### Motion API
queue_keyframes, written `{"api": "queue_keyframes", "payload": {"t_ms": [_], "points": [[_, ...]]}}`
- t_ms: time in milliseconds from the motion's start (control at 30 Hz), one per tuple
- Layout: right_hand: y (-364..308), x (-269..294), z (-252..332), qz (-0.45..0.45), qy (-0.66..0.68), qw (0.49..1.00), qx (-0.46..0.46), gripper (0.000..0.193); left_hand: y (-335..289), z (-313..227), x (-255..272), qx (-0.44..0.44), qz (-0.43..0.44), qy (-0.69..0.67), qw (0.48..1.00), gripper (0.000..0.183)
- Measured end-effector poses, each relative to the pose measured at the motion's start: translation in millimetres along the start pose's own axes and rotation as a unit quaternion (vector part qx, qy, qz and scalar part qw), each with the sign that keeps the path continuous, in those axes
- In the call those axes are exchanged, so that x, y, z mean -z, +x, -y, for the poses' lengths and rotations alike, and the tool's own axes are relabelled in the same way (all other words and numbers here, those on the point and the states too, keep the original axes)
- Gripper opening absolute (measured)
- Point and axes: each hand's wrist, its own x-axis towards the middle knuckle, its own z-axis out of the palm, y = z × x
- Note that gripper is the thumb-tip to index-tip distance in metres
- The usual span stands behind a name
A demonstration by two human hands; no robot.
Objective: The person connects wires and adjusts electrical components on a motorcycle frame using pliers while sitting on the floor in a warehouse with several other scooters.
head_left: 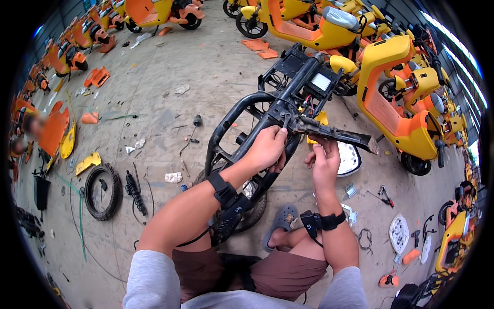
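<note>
One stripped black scooter frame [288, 98] lies tilted on the concrete floor [170, 77], just ahead of the knees; left hand [267, 149] curled around a frame tube, pinching one small metal tool [286, 122]; right hand [324, 162] fingers pressed together under one black bracket arm [345, 135]; one loose tyre [103, 191], one shock absorber [135, 191] left; two wrist bands.

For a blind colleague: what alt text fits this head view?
Left hand grips the stripped black metal scooter frame while the right hand works beneath its spring. Yellow-and-orange scooters and a loose black rubber tyre surround them on the concrete floor.
</note>
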Motion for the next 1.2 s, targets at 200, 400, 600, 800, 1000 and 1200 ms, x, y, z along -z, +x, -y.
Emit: {"api": "queue_keyframes", "payload": {"t_ms": [200,400,600,800,1000,1200], "points": [[1,-4,0,0.001,0.003,1.0,-0.003,0.026,-6,-5,5,0.036,0.014,-0.004,0.999,0.034],[2,-9,-1,-0.008,0.002,1.0,-0.001,0.026,-1,-10,-1,0.083,0.037,-0.104,0.99,0.034],[0,-13,-2,-0.008,0.001,1.0,-0.003,0.03,4,-8,10,0.106,0.07,-0.013,0.992,0.034],[-1,-14,-3,-0.007,0.01,1.0,-0.001,0.033,20,-10,65,-0.06,-0.123,0.318,0.938,0.037],[0,-11,-6,-0.003,0.007,1.0,-0.005,0.034,12,2,48,-0.208,-0.195,0.456,0.843,0.025],[2,-11,-7,-0.005,0.01,1.0,-0.002,0.032,10,3,48,-0.193,-0.176,0.24,0.935,0.026]]}}
